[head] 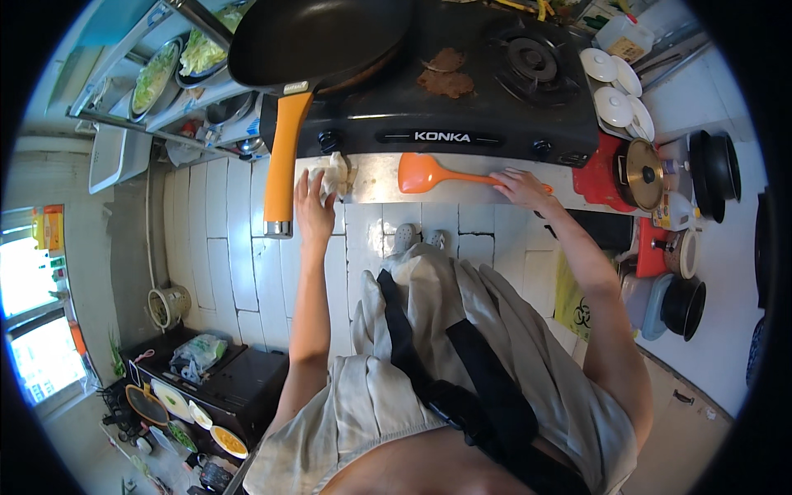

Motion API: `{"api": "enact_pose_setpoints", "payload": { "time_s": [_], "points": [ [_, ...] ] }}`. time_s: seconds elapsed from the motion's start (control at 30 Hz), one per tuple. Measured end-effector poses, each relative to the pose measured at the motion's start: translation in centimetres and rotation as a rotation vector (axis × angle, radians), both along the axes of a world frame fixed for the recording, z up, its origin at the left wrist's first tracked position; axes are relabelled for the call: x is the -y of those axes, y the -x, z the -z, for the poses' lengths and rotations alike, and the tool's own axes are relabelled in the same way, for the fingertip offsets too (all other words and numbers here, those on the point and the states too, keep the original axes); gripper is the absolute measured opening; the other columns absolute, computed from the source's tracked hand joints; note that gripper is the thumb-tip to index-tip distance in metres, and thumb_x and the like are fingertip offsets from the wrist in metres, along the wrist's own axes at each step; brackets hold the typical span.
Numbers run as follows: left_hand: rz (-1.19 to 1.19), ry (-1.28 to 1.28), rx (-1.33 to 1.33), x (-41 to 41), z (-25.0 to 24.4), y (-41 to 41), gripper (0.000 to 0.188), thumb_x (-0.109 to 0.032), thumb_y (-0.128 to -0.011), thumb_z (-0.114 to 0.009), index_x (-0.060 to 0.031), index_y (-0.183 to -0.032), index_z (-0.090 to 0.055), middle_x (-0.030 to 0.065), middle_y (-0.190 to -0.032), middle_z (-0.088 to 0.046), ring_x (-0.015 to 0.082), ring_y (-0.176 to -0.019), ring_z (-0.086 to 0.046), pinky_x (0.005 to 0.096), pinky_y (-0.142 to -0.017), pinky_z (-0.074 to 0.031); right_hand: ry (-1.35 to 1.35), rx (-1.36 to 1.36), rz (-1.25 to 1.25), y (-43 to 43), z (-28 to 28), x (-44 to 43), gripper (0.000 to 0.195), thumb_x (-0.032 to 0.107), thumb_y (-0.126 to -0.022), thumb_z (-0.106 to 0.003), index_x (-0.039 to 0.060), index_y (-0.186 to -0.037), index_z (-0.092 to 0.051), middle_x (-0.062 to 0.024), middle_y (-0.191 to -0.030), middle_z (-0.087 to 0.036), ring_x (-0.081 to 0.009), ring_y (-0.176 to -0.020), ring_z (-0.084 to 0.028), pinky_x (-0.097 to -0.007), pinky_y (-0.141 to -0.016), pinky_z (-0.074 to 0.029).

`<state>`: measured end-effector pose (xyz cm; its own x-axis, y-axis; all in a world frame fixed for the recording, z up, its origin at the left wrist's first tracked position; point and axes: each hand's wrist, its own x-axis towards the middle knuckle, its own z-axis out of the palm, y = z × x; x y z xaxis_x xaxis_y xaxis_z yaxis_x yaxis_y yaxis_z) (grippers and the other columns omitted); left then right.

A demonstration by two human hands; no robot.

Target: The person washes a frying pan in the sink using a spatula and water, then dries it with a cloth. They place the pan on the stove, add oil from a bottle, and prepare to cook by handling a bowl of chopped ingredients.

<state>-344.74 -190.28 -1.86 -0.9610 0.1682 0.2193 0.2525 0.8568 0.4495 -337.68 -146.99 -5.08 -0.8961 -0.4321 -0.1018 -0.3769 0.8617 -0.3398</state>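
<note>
My right hand (523,189) is on the handle of an orange spatula (421,174), its fingers around the handle near the far end. The spatula lies along the metal counter edge (371,185) in front of the black gas stove (365,133), its blade pointing left. My left hand (315,207) is at the left, fingers apart, at the near side of a crumpled off-white cloth (336,173); whether the fingertips touch it is hard to tell. Just left of that hand, the orange handle (288,154) of a black frying pan (315,46) juts out over the counter edge.
An uncovered burner (532,60) and a brown patch (447,74) show on the stove. White lidded containers (612,105) and a lidded pot (642,174) stand right. Bowls of chopped greens (154,80) sit on a left shelf. A dark cabinet (247,383) stands at lower left.
</note>
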Motion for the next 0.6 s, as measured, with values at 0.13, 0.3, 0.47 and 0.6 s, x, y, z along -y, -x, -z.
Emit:
{"api": "enact_pose_setpoints", "payload": {
  "time_s": [0.13,0.3,0.47,0.6],
  "points": [
    [-0.030,0.082,0.135,0.0,3.2,2.4,0.051,-0.016,-0.072,-0.067,-0.0166,-0.120,-0.050,0.0183,-0.134,-0.033,0.0427,-0.119,-0.032,0.0426,-0.099,-0.029,-0.010,0.001,0.022,-1.2,-0.3,-0.6,0.031,0.024,-0.085,-0.050,0.0044,-0.108,-0.054,-0.0107,-0.100,-0.057,-0.0257,-0.093,-0.054,-0.0345,-0.079,-0.045],
    [0.032,0.129,0.082,-0.7,3.1,2.7,0.034,-0.009,-0.069,-0.064,-0.0091,-0.103,-0.059,0.0139,-0.110,-0.055,0.0326,-0.103,-0.048,0.0385,-0.092,-0.036,0.020,-0.073,0.075,-1.7,0.3,-1.0,0.029,0.021,-0.083,-0.053,0.0057,-0.108,-0.055,-0.0092,-0.098,-0.054,-0.0264,-0.091,-0.053,-0.0355,-0.077,-0.045],
    [-0.046,0.013,0.151,-1.7,0.4,1.9,0.025,-0.008,-0.069,-0.062,-0.0113,-0.093,-0.063,0.0055,-0.096,-0.062,0.0284,-0.089,-0.054,0.0355,-0.080,-0.044,-0.061,-0.173,0.170,-1.2,1.1,-0.7,0.029,0.017,-0.080,-0.057,0.0073,-0.107,-0.056,-0.0072,-0.093,-0.048,-0.0238,-0.090,-0.048,-0.0353,-0.077,-0.042],
    [0.039,-0.004,0.095,-6.4,0.9,-1.0,0.026,-0.010,-0.069,-0.063,-0.0179,-0.094,-0.064,0.0014,-0.101,-0.061,0.0247,-0.091,-0.054,0.0342,-0.078,-0.047,-0.049,-0.256,0.190,-1.4,1.3,0.0,0.030,0.016,-0.078,-0.059,0.0081,-0.107,-0.056,-0.0071,-0.094,-0.048,-0.0224,-0.092,-0.047,-0.0343,-0.077,-0.039]
  ]
}}
